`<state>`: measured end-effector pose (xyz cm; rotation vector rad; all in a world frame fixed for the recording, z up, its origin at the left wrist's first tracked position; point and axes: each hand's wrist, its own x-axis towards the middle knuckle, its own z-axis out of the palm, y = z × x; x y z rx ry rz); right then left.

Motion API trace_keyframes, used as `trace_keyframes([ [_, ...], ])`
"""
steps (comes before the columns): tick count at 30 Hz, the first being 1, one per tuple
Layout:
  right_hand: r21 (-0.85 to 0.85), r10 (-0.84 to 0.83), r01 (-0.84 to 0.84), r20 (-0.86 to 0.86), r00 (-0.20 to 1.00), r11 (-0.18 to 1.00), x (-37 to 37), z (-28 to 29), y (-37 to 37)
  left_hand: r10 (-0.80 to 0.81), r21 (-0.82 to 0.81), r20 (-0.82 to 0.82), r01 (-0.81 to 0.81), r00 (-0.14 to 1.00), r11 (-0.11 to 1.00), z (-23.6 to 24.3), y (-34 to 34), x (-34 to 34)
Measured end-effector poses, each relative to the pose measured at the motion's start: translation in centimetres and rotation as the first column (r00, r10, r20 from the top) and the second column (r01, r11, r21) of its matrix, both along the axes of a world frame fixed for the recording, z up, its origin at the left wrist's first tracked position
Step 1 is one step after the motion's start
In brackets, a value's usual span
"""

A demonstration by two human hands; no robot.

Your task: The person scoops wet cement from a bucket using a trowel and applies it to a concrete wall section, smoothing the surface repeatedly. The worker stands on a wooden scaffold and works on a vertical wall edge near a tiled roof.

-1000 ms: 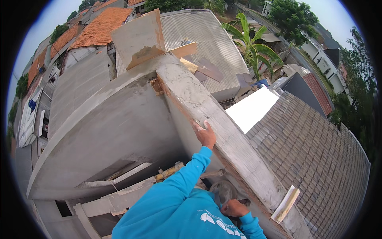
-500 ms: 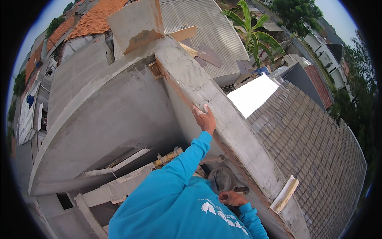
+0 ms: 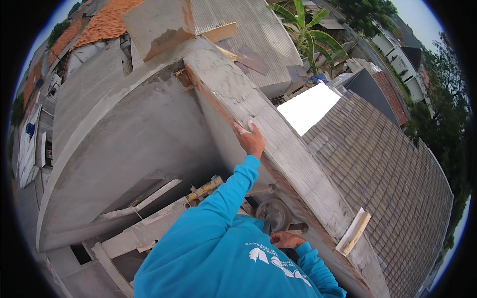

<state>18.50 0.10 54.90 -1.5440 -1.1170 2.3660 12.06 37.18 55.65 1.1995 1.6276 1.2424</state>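
My left hand [image 3: 252, 142] reaches forward to the inner edge of a long grey cement-covered wall top [image 3: 288, 149]. Its thumb and fingers are spaced around that edge, gripping it, with pale cement smears on the fingers. A reddish-brown wooden strip [image 3: 211, 97] runs along the same edge. Close to my body, my right hand [image 3: 288, 240] is closed, its fingers curled. A narrow dark-grey blade-like piece [image 3: 267, 224] shows beside it; whether the hand holds this I cannot tell. Behind it sits a round grey bucket [image 3: 276, 213].
A short wooden offcut [image 3: 354, 232] lies across the wall top. To the left is a curved grey concrete wall [image 3: 129, 144], with a bamboo pole [image 3: 206, 187] and boards below. Beyond the wall top slopes a tiled roof [image 3: 377, 169]. A board [image 3: 159, 30] stands at the far corner.
The view has shifted slightly, moving the surroundings left and up. My left hand stays at the wall edge, its thumb now nearer the fingers. My right hand's fingers have turned, and the blade-like piece shows more.
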Motion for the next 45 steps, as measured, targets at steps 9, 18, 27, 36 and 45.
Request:
trace_keyframes([
  [9,0.205,-0.033,-0.041,0.344,0.938,0.978,-2.4,4.2,0.3,-0.014,0.038,-0.001,0.014,1.0,0.999,0.3,-0.2,0.0],
  [18,0.536,-0.229,-0.039,0.425,0.876,0.843,-4.5,5.0,-0.8,-0.074,-0.003,0.01,0.074,0.997,0.997,0.6,-0.2,-0.4],
  [27,0.335,-0.306,0.075,0.719,0.624,0.939,-7.7,3.0,-0.7,-0.079,0.039,-0.042,0.08,0.996,0.996,-1.0,0.6,-0.3],
  [36,0.198,-0.614,0.596,0.036,0.789,0.778,-2.4,5.0,-4.0,-0.097,0.026,-0.018,0.097,0.995,0.995,-2.3,1.5,-0.2],
  [45,0.051,-0.286,0.478,0.854,0.434,0.877,-3.1,-18.2,-11.6,-0.102,-0.112,0.045,0.107,0.994,0.988,0.0,0.9,-0.4],
])
